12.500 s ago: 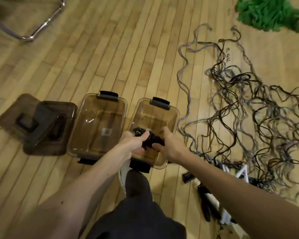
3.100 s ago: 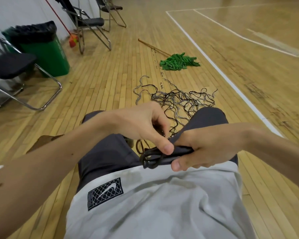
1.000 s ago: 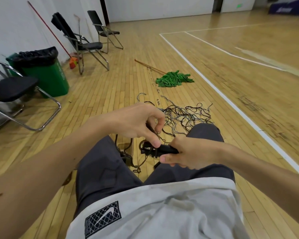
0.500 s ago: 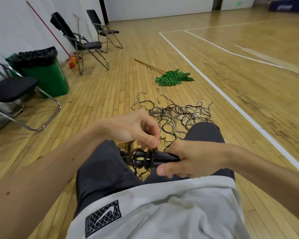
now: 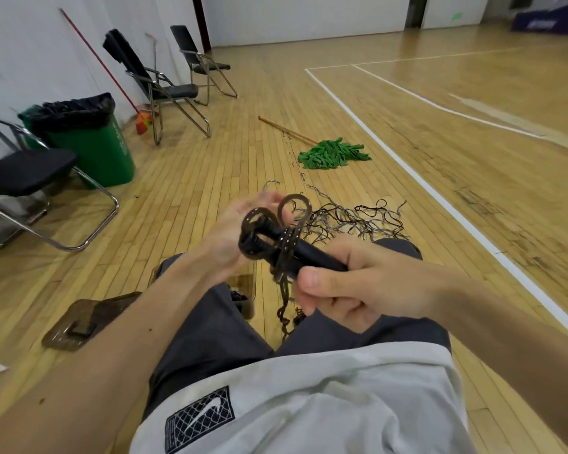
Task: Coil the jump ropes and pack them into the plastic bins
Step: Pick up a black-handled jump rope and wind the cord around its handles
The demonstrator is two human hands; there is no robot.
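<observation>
Right hand (image 5: 351, 283) gripped the black handles (image 5: 318, 258) of a jump rope (image 5: 266, 237), fingers curled tight round them, thumb across the front. The rope was wound in several loops over the handle ends, just left of that hand and raised in front of the knees. Left hand (image 5: 233, 237) sat directly behind the loops, palm toward the camera, fingertips (image 5: 269, 201) up at the top loop. It touched the coil, but the rope hid whether the hand pinched it or lay slack, so I could not tell. A loose tail (image 5: 284, 299) hung from the coil down between the legs.

Below the hands, between the knees, part of a brown plastic bin (image 5: 248, 283) showed on the floor – mostly hidden by the left forearm and grey shorts (image 5: 210, 335). Its lid (image 5: 89, 319) lay on the floor to the left. A pile of tangled ropes (image 5: 351, 221) lay beyond the knees, and a green mop (image 5: 333, 154) farther off.
</observation>
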